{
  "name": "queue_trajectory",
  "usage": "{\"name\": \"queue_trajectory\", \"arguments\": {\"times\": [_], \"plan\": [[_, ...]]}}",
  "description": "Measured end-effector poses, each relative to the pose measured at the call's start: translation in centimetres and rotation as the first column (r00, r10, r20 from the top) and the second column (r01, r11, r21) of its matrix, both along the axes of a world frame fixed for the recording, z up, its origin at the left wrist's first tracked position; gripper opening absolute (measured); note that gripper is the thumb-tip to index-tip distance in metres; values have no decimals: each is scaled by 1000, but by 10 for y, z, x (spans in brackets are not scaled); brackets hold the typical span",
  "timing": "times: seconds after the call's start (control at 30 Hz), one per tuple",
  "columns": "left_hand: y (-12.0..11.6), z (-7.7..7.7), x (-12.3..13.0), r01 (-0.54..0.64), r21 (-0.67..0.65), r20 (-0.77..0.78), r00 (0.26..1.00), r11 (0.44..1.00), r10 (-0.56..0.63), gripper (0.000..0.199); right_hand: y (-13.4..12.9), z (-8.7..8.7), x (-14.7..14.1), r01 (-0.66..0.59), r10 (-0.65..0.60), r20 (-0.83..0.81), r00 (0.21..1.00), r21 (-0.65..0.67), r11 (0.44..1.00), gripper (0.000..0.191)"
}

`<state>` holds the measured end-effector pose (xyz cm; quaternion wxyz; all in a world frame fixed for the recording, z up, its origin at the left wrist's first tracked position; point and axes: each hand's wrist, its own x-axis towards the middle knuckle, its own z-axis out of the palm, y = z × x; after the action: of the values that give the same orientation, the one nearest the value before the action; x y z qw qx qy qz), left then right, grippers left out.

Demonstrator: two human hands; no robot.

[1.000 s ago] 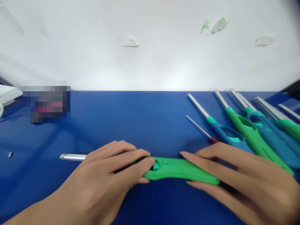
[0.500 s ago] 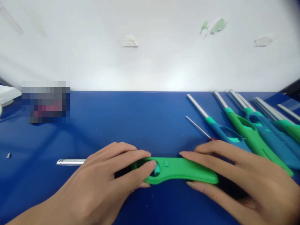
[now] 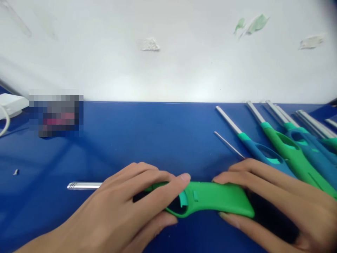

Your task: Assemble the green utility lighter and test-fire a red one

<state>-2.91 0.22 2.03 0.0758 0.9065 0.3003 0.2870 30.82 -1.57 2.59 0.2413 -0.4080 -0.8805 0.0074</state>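
Green lighter [image 3: 210,196], one: long axis ran left to right over the bench [image 3: 147,133], metal tube [image 3: 83,186] leftward, both hands touching, left hand's [image 3: 113,200] fingers gripping its trigger opening [image 3: 175,207], right hand's [image 3: 302,203] pinching the handle [image 3: 231,198].

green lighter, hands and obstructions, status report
Left hand around trigger opening. Right hand pinching handle. Green lighter held crosswise. Screwdriver beyond right hand, apparently clear of lighter.

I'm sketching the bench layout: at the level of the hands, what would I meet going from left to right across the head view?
Small silvery piece → metal tube of the held lighter → left hand → green handle of that lighter → right hand.
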Motion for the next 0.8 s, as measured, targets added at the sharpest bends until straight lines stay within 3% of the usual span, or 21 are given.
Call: {"name": "queue_trajectory", "arguments": {"times": [0.1, 0.27, 0.5, 0.8], "plan": [[-1, 1, 0, 15, -17, 1, 1000, 1000, -15, 37, 0, -3, 2, 3, -4, 14, 1000, 23, 1000, 26], [-2, 2, 2, 11, 30, -6, 1000, 1000, -10, 27, 1, -8, 7, -7, 2, 62, 998, 83, 997, 26], [-1, 6, 6, 6, 86, -20, 1000, 996, -4, 24, -4, -19, 17, 16, -20, 61, 998, 67, 998, 25], [-2, 6, 8, -5, 11, 20, 1000, 1000, 4, 29, -8, -28, 23, 20, -26, 93, 995, 74, 997, 28]]}}
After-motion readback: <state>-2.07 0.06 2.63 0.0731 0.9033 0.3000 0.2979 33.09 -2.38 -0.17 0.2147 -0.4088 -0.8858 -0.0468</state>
